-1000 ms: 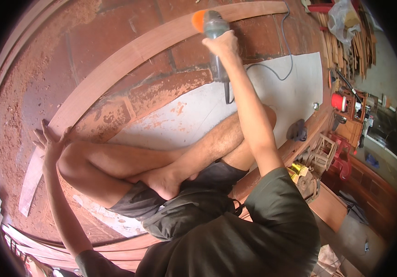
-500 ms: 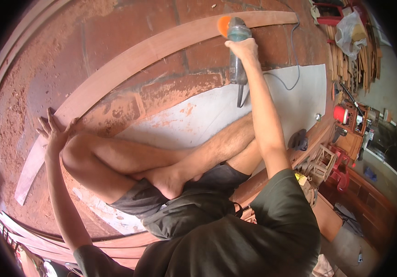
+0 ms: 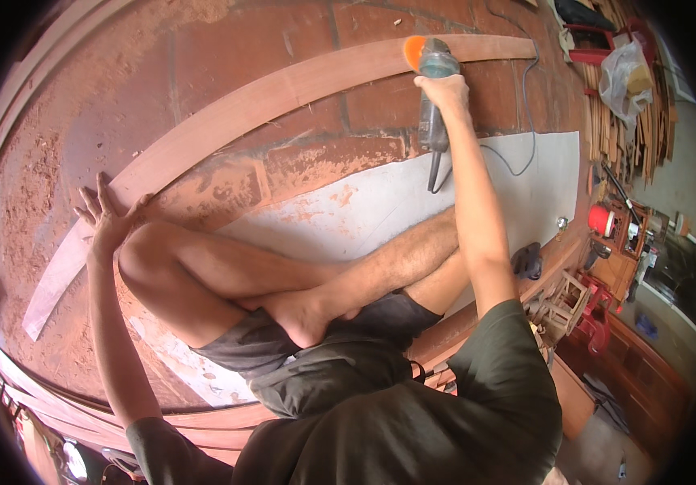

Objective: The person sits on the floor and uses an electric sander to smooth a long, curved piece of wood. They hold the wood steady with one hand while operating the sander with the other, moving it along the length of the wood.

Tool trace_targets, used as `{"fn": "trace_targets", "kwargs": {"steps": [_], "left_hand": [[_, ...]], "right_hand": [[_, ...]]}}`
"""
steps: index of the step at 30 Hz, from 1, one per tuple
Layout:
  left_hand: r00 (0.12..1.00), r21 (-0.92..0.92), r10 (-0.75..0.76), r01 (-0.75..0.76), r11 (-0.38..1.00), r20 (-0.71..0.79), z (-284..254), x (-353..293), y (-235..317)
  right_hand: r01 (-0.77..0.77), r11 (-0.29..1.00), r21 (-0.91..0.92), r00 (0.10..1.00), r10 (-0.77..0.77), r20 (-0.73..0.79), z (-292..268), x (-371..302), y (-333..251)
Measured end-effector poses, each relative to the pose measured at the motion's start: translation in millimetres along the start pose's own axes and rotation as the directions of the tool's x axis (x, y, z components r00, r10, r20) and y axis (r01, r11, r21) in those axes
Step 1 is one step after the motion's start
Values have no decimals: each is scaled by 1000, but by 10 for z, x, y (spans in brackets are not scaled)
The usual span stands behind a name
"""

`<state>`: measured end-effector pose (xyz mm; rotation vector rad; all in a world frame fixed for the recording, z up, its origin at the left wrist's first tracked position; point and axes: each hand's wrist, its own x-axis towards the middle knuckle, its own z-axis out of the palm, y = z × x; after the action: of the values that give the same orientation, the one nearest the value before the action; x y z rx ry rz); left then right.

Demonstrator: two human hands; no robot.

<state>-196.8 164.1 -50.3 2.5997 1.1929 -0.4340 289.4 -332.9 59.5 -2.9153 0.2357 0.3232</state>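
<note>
A long curved wooden plank [image 3: 283, 87] arcs across the floor in front of my crossed legs. Its left stretch lies under my left hand [image 3: 109, 225], which rests on it with fingers spread and gripping nothing. My right hand [image 3: 445, 90] is wrapped round the body of a teal and dark angle grinder [image 3: 435, 121]. The grinder's orange disc [image 3: 415, 53] meets the plank toward its right end; its edge looks blurred, and I cannot tell how firmly it touches. A power cord [image 3: 433, 178] leaves the grinder's rear end.
Wood dust [image 3: 44, 174] covers the brick-red tiled floor on the left. A white sheet [image 3: 364, 202] lies under my legs. The cable [image 3: 532, 121] loops over the right end of the plank. Stacked wood strips [image 3: 607, 133], a red-topped container [image 3: 601, 220] and wooden stools stand at right.
The whole view has shifted a little. Against the plank, the grinder in my right hand sits slightly nearer the right end. My left hand keeps about the same place on the plank.
</note>
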Motion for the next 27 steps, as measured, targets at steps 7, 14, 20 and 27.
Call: {"fn": "trace_targets", "kwargs": {"steps": [7,14,20,27], "left_hand": [[1000,-6,10,-10,1000,-29,-1,-22,-109],[1000,-44,-1,1,999,-17,-25,-19,-76],[978,-37,-115,123,992,175,-482,-192,485],[987,-31,-104,109,994,125,-376,-160,281]], "right_hand": [[131,991,-20,985,-127,118,146,-773,-355],[4,1000,-21,1000,-4,3,60,-8,-64],[86,996,-15,996,-86,17,193,-551,-433],[282,958,47,939,-286,190,404,-1779,-1079]]}}
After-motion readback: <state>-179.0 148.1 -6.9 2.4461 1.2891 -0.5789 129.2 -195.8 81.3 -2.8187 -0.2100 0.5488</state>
